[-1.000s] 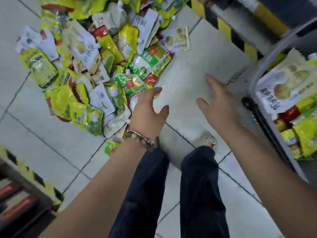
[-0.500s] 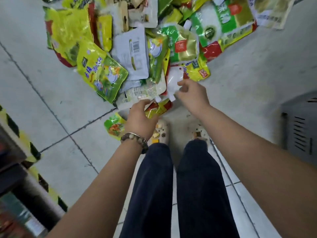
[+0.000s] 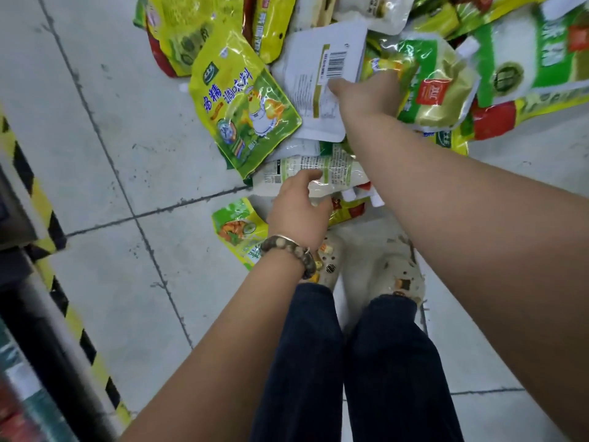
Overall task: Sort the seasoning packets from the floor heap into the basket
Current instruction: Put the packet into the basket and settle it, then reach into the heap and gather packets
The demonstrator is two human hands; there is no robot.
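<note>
A heap of seasoning packets covers the tiled floor at the top of the head view. My left hand [image 3: 298, 208], with a bead bracelet on the wrist, pinches a clear and green packet [image 3: 314, 175] at the near edge of the heap. My right hand [image 3: 366, 95] reaches farther in and grips a white packet with a barcode [image 3: 322, 68] between thumb and fingers. A yellow-green packet with a chicken picture [image 3: 242, 103] lies left of the white one. A green and gold pouch [image 3: 436, 87] lies right of my right hand. The basket is out of view.
A small green packet [image 3: 236, 228] lies by my left foot. My legs and pale clogs [image 3: 398, 275] stand just short of the heap. A shelf base with yellow-black hazard tape [image 3: 41, 199] runs along the left. Bare grey tiles spread between shelf and heap.
The view has closed in on the heap. My right hand moved up from the small pouches to the white barcode packet. My left hand shifted onto the clear and green packet.
</note>
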